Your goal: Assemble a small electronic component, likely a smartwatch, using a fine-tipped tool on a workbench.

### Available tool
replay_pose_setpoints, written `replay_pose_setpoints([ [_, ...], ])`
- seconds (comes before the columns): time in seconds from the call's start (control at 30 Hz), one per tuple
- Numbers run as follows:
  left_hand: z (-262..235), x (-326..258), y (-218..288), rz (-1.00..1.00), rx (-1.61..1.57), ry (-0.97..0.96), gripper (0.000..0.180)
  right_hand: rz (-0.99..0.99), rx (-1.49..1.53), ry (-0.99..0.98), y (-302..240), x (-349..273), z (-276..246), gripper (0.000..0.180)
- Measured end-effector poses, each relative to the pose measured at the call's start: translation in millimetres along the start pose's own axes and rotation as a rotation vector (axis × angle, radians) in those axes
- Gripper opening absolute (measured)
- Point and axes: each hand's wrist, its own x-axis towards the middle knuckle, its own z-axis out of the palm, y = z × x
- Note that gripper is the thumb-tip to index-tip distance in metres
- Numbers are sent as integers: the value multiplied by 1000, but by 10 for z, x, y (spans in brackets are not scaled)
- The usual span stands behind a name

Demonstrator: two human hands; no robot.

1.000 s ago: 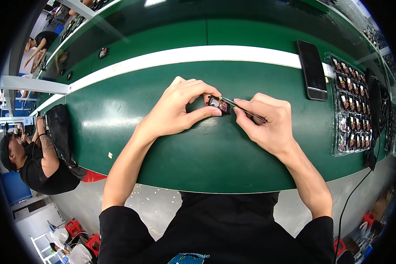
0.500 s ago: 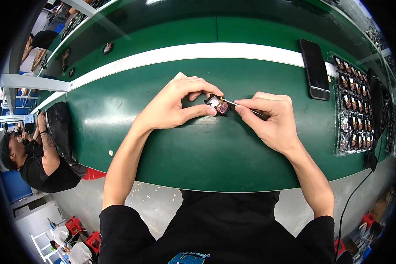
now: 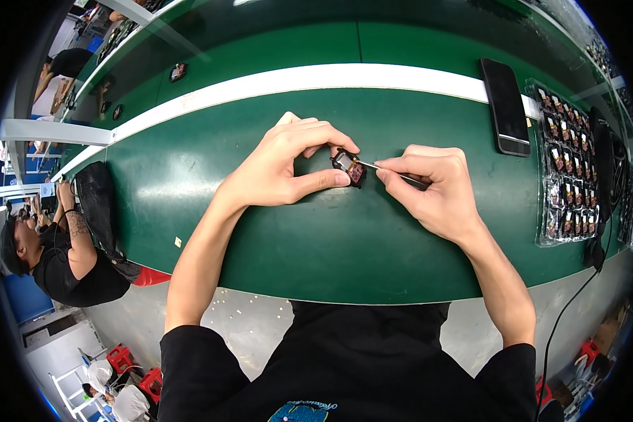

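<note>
Between the thumb and fingers of my left hand (image 3: 292, 163) is a small electronic module (image 3: 349, 167) with a black frame, a silvery panel and a reddish circuit board. My left hand grips it by its left side, just above the green tabletop. My right hand (image 3: 432, 184) is closed around a slim metal tool (image 3: 370, 164), held like a pen. The tool's thin tip reaches the module's right edge; whether it touches the board is too small to tell. My fingers cover much of the tool's shaft.
A black phone (image 3: 505, 105) lies across the white strip (image 3: 295, 79) at the far right. Beside it stands a clear plastic tray (image 3: 541, 228) filled with several similar modules. A black cable (image 3: 566, 309) hangs off the right edge. Another person (image 3: 70, 257) sits at the left.
The module has turned slightly in my left fingers and sits a touch further right. The tool tip stays at its right side, and both hands keep their hold.
</note>
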Motion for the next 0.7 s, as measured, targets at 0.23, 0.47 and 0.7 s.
replay_pose_setpoints([
  [0.23,8,8,15,113,34,1,39,26,23,-21,-2,-4,-7,11],
  [0.47,-13,14,21,91,31,-24,37,52,18,-20,-44,-8,-11,11],
  [0.7,-12,17,21,83,30,-18,39,46,28,-24,2,-9,-11,11],
])
